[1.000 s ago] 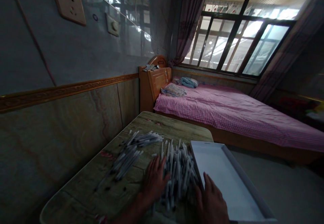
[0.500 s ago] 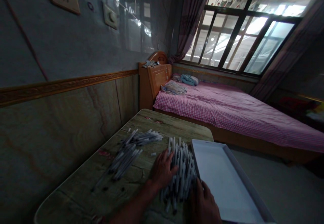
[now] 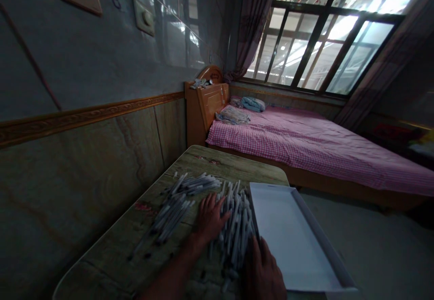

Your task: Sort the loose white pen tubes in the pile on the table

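The pens (image 3: 237, 227) are coloured whitish grey, with some ends marked black. The tray (image 3: 291, 241) is coloured white, its side shaded grey. The table (image 3: 108, 268) is streaked in olive and brown, patterned with reddish patches and edged pale. The bedspread (image 3: 288, 141) is checked in pink and white. The upper wall (image 3: 98, 60) is tinted blue-grey, the trim (image 3: 101, 110) golden brown.

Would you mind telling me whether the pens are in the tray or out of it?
Out: the pens lie in piles on the table, left of the white tray.
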Available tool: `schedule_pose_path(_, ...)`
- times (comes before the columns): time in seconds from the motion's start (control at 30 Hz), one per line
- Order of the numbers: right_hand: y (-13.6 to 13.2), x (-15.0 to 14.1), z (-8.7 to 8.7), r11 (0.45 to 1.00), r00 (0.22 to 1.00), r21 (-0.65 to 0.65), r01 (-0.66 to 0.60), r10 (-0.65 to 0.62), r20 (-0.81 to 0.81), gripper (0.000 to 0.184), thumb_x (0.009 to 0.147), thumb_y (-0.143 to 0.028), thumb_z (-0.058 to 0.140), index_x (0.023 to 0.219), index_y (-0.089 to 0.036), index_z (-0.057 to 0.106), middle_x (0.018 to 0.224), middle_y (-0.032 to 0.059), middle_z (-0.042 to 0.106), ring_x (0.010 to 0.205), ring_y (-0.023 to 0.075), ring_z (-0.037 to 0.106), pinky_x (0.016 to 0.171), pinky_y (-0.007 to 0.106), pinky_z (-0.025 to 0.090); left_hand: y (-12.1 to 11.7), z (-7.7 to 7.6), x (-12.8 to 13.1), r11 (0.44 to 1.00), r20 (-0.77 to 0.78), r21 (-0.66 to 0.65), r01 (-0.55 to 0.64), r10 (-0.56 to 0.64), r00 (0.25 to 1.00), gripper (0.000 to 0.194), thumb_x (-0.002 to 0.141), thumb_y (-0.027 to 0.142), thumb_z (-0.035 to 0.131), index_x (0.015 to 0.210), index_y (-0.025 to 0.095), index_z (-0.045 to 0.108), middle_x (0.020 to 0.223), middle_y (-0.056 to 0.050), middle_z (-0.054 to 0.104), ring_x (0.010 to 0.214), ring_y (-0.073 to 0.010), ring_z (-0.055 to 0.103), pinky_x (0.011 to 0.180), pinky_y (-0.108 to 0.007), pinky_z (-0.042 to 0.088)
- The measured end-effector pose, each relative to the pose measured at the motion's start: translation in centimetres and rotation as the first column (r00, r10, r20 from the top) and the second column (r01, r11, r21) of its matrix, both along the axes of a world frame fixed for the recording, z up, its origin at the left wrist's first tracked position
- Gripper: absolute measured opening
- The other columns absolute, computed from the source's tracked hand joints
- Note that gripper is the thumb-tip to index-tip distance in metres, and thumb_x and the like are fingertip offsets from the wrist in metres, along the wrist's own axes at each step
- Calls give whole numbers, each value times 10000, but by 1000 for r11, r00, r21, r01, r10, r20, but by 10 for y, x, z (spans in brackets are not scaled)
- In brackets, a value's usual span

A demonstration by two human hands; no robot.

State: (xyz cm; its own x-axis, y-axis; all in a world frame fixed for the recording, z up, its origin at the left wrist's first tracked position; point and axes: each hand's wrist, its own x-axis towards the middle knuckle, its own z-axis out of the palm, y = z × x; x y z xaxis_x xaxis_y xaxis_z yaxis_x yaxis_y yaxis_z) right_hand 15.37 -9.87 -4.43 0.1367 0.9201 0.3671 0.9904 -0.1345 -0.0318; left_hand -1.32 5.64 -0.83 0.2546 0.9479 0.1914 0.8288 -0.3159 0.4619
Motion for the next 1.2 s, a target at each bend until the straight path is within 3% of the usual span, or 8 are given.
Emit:
schedule_pose_path(0.13, -1, -9, 1, 994, 1000, -106, -12, 13, 7, 615, 845, -9, 399, 1413, -223, 497, 1447, 105, 515, 1149, 234, 629, 798, 299, 538, 7, -9, -6, 999, 83, 22, 28, -30, 996, 473, 909, 398, 520, 1339, 217, 595, 1436, -134, 559, 1354, -306, 471, 1134, -488, 350)
schedule_pose_path(0.37, -8, -12, 22, 960, 989, -236, 148, -150, 11, 642, 831, -20, 422, 1445, -206, 459, 1500, 42, 466, 1229, 209, 565, 813, 271, 542, 10, -13, -9, 999, 135, 23, 50, -52, 990, 466, 904, 361, 506, 1324, 182, 601, 1414, -146, 576, 1323, -301, 506, 1112, -478, 386)
schedule_pose_path(0.47, -10, -8, 29, 952, 983, -246, 181, -184, 13, 631, 847, -12, 389, 1447, -196, 449, 1477, 29, 495, 1227, 194, 554, 851, 262, 527, 11, -13, -9, 998, 124, 20, 54, -56, 991, 456, 919, 357, 473, 1313, 170, 607, 1405, -154, 581, 1316, -304, 510, 1105, -486, 390)
schedule_pose_path(0.6, -12, -6, 25, 958, 978, -201, 203, -210, -11, 634, 834, -5, 382, 1435, -194, 447, 1443, 34, 530, 1215, 187, 556, 832, 247, 525, 11, -14, -9, 997, 111, 42, 67, -71, 991, 443, 929, 364, 465, 1311, 189, 605, 1384, -143, 599, 1302, -292, 521, 1103, -475, 393)
schedule_pose_path(0.77, -13, -8, 16, 981, 988, -119, 151, -154, -21, 630, 811, -17, 431, 1414, -201, 458, 1403, 65, 563, 1139, 221, 608, 799, 286, 542, 10, -12, -11, 994, 133, 48, 95, -100, 986, 443, 937, 376, 455, 1319, 199, 596, 1397, -133, 591, 1309, -281, 516, 1111, -451, 386)
schedule_pose_path(0.97, -22, 0, 29, 995, 994, -89, 36, -45, -96, 639, 841, -107, 492, 1462, -225, 402, 1428, 86, 532, 1193, 244, 588, 854, 323, 536, 8, -9, -14, 993, 255, 16, 117, -117, 960, 459, 933, 370, 446, 1324, 175, 585, 1401, -137, 588, 1318, -271, 510, 1127, -452, 374)
schedule_pose_path(1.07, -30, 3, 29, 998, 999, 66, -19, 22, -34, 532, 873, -188, 515, 1404, -223, 488, 1467, 109, 486, 1340, 320, 456, 951, 435, 497, 8, -8, -15, 996, 347, 11, 83, -82, 934, 468, 945, 363, 401, 1324, 149, 575, 1384, -140, 600, 1306, -249, 522, 1135, -433, 374)
schedule_pose_path(1.2, -41, -11, 14, 922, 957, 271, -277, 291, -11, 473, 915, -120, 443, 1340, -299, 548, 1355, 39, 601, 1256, 237, 558, 1014, 404, 474, 9, -6, -13, 999, 400, 37, 22, -35, 916, 442, 947, 332, 391, 1299, 152, 589, 1351, -135, 621, 1286, -238, 540, 1130, -423, 387)
